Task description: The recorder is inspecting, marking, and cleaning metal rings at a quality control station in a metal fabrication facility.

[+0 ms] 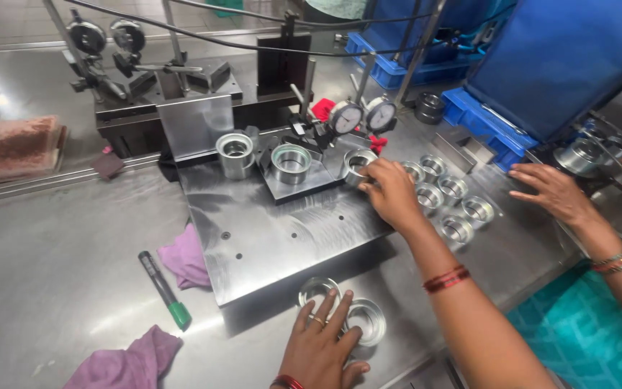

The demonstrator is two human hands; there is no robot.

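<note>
Metal ring [358,165] gripped by right hand [391,193]; left hand [318,346] rests on rings [366,319].

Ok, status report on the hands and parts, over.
Left hand flat on two shallow rings at table edge. Right hand gripping steel ring at dial gauges. Co-worker's hand beside the loose rings, not touching.

Steel table [52,238]: gauge plate [268,245], 2 purple cloths [185,259], marker [165,289], perhaps 9 rings [458,230].
</note>
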